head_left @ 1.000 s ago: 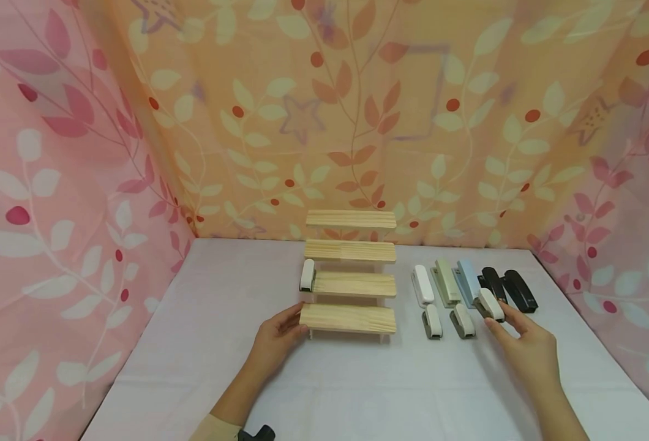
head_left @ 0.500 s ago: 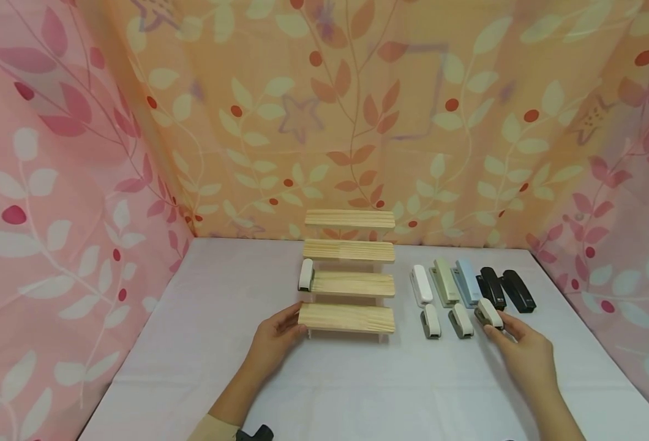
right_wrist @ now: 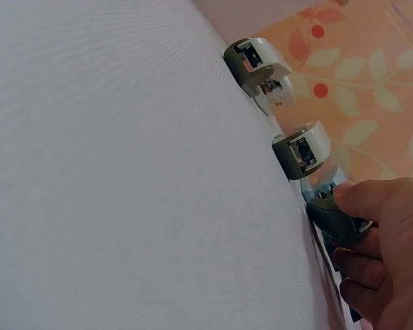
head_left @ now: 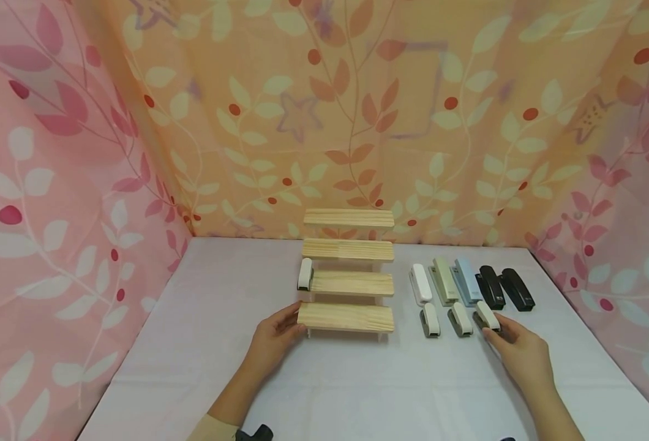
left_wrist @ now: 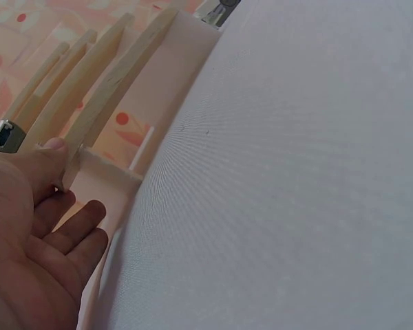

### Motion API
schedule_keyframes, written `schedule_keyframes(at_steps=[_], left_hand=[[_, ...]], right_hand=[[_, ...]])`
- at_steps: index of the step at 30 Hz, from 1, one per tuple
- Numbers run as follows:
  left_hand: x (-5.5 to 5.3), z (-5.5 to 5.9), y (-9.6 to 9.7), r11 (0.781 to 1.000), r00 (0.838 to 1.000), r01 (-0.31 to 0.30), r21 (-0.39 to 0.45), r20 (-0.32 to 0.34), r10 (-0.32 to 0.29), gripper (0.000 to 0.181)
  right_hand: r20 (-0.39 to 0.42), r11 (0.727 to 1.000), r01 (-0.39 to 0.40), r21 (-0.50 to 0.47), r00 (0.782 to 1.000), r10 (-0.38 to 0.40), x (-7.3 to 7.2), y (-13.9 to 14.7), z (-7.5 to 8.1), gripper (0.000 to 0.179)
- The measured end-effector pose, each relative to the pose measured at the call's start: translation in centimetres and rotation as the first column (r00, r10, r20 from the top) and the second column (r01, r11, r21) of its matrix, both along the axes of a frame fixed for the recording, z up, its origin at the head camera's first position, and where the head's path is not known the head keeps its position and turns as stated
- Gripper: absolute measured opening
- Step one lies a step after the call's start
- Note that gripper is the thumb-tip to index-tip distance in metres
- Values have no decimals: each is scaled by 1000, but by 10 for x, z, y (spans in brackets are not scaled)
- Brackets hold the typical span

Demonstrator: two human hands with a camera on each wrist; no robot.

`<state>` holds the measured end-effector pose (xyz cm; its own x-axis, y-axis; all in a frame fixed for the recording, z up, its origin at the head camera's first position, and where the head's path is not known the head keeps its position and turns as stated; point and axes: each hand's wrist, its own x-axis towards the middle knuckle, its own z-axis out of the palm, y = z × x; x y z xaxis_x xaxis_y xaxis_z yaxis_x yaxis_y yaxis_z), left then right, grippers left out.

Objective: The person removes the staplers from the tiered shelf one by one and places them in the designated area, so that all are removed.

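Note:
A tiered display stand [head_left: 346,317] with pale wooden steps stands mid-table. My left hand [head_left: 273,340] pinches the left end of its lowest step; in the left wrist view the thumb lies along the board [left_wrist: 100,103], fingers below. On the second step's left end sits a small white stapler [head_left: 305,274]. My right hand [head_left: 525,358] pinches another small white-and-grey stapler [head_left: 487,315] between thumb and fingers, at or just above the table; contact cannot be told. Two similar small staplers, a nearer one [head_left: 460,320] and one farther left [head_left: 430,320], lie beside it in a row.
Behind the small staplers lies a back row: a white stapler [head_left: 420,284], a green stapler [head_left: 442,282], a light blue stapler [head_left: 468,282] and two black staplers [head_left: 517,290]. Patterned curtains [head_left: 280,141] enclose the white table [head_left: 220,269] at the back and sides.
My right hand has lowered the small stapler toward the table, into line with the front row. My left hand keeps its hold on the stand.

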<state>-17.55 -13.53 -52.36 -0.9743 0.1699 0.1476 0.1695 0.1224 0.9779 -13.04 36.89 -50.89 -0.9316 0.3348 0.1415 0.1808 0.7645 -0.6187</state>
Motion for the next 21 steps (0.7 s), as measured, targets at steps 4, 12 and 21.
schedule_keyframes(at_steps=[4,12,21], left_hand=[[0,0,0,1000,1000,1,4,-7,-1,55],[0,-1,0,1000,1000,2,17,5,-2,56],[-1,-3,-1,1000,1000,2,-14,0,-2,56]], right_hand=[[11,1000,-1,2,1000,1,-1,2,-2,62],[66,997,-33,72,997,29,-1,4,-8,69],[45,994,-60,94,997,56,-1,5,-7,73]])
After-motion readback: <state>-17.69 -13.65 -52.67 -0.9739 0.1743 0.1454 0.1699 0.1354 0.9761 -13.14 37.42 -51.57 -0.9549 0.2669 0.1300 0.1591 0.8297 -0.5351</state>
